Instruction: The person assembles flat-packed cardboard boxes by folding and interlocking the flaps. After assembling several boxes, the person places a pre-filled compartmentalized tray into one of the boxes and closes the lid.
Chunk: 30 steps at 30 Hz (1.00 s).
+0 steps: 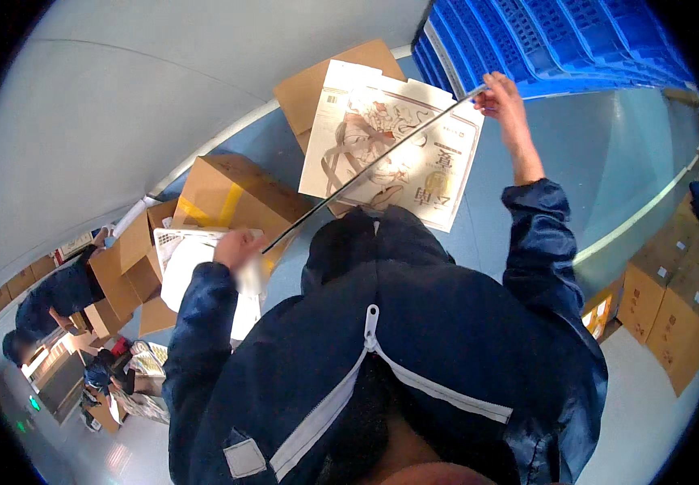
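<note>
I judge the thin strip (374, 165) light, stiff, best held at its 2 ends: right hand (501, 95) pinching 1 between its fingers, left hand (237, 248) too blurred to tell.

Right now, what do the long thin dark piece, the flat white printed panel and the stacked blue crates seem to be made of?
Long thin dark piece: metal or plastic perhaps; straight, with a faint sheen, but too narrow to tell.
Flat white printed panel: probably smooth coated card, given its cut tabs.
Stacked blue crates: likely moulded plastic, with glossy ribbed, perforated walls.
</note>
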Each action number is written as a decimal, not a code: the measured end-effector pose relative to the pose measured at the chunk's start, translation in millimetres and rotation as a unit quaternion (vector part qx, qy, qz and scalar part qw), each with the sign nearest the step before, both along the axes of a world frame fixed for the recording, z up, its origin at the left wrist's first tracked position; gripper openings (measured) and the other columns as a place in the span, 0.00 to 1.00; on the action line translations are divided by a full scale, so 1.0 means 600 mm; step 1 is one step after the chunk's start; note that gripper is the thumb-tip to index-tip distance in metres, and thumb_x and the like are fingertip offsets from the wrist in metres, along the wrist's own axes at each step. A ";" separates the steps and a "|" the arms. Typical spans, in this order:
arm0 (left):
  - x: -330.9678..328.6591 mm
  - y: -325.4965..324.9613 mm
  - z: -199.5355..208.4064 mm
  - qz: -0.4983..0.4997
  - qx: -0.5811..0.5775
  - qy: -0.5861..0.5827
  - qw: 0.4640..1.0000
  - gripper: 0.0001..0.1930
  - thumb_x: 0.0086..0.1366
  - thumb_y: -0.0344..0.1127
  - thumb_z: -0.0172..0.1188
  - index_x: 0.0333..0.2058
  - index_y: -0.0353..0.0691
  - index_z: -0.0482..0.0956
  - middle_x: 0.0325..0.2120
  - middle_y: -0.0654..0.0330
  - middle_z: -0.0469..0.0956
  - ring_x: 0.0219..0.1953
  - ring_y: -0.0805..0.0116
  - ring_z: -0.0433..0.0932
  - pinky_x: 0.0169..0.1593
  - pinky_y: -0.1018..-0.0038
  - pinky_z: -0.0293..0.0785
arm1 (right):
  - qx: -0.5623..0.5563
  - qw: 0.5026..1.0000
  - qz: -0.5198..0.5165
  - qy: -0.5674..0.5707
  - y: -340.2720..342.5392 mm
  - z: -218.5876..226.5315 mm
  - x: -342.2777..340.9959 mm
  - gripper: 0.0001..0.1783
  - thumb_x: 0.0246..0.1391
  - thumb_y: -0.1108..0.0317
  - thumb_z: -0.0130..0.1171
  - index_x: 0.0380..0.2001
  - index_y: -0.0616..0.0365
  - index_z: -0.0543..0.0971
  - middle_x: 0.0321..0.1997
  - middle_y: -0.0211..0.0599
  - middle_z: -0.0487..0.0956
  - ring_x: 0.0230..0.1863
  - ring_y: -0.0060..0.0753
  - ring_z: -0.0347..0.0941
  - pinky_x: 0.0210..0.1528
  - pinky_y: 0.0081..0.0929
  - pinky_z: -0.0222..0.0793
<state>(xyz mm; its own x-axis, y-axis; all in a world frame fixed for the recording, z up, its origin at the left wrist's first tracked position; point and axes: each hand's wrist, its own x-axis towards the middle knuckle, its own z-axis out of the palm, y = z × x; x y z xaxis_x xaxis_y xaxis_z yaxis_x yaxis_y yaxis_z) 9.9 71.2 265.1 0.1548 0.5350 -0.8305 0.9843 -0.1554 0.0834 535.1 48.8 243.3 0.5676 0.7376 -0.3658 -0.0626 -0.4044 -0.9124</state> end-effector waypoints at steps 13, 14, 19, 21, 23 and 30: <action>0.211 -0.012 -0.027 0.065 -0.237 -0.525 0.815 0.28 0.69 0.46 0.35 0.62 0.35 0.49 0.62 0.53 0.51 0.64 0.64 0.49 0.65 0.72 0.43 | 0.049 0.988 -0.046 -0.141 -0.047 -0.021 -0.208 0.46 0.53 0.46 0.50 0.63 0.66 0.45 0.63 0.60 0.51 0.61 0.50 0.56 0.62 0.37 0.51; 0.214 -0.012 -0.019 0.066 -0.234 -0.524 0.816 0.28 0.69 0.46 0.35 0.62 0.35 0.49 0.61 0.53 0.52 0.63 0.64 0.51 0.65 0.72 0.44 | 0.062 0.989 -0.049 -0.129 -0.050 -0.020 -0.207 0.46 0.53 0.47 0.50 0.63 0.66 0.46 0.63 0.59 0.51 0.60 0.49 0.57 0.62 0.37 0.52; 0.217 -0.009 -0.084 0.071 -0.280 -0.519 0.804 0.28 0.67 0.44 0.41 0.60 0.34 0.53 0.57 0.55 0.60 0.59 0.67 0.58 0.62 0.74 0.51 | 0.109 0.985 -0.089 -0.103 -0.064 -0.038 -0.214 0.42 0.54 0.48 0.49 0.64 0.59 0.47 0.63 0.57 0.52 0.57 0.46 0.60 0.59 0.36 0.55; 0.232 -0.002 -0.055 0.058 -0.299 -0.497 0.813 0.27 0.66 0.43 0.46 0.59 0.34 0.56 0.56 0.54 0.62 0.58 0.68 0.59 0.60 0.75 0.54 | 0.102 0.984 -0.094 -0.110 -0.070 -0.041 -0.213 0.42 0.54 0.48 0.49 0.64 0.60 0.47 0.63 0.57 0.52 0.57 0.46 0.60 0.60 0.36 0.54; 0.244 -0.001 -0.046 0.092 -0.302 -0.488 0.814 0.26 0.66 0.43 0.47 0.57 0.34 0.60 0.53 0.55 0.65 0.55 0.68 0.63 0.58 0.75 0.57 | 0.100 0.984 -0.095 -0.112 -0.071 -0.041 -0.214 0.42 0.54 0.49 0.49 0.64 0.59 0.46 0.64 0.56 0.52 0.58 0.47 0.59 0.60 0.37 0.54; 0.260 0.019 -0.061 0.102 -0.233 -0.501 0.827 0.23 0.66 0.44 0.46 0.54 0.34 0.64 0.50 0.56 0.68 0.52 0.70 0.66 0.55 0.76 0.61 | 0.061 0.982 0.008 -0.181 -0.070 -0.007 -0.264 0.49 0.49 0.53 0.57 0.64 0.62 0.41 0.65 0.58 0.47 0.63 0.52 0.52 0.63 0.38 0.51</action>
